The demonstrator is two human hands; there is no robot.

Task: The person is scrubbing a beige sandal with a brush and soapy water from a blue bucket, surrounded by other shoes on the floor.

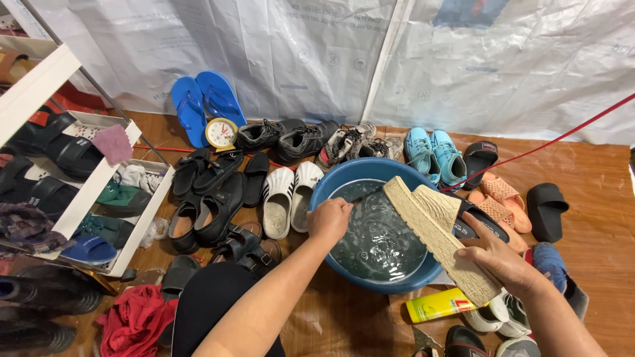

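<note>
Gripped in the right hand: a wedge sandal with a woven beige sole, tilted over the rim of a blue basin.

Wrapped round the sandal's upper side, fingers closed firmly, sole turned toward the water and toe end pointing down to the right. Rested at the basin's near-left rim as a loose fist: the left hand, nothing visibly held, though what lay inside the curl could not be told. Filled with rippling water, set on the wooden floor. Lay just below the basin, a yellow bottle on its side. Ranged behind, white clogs, black shoes, turquoise sneakers, blue flip-flops and a small clock. Stood at far left, a white shoe rack.
</note>
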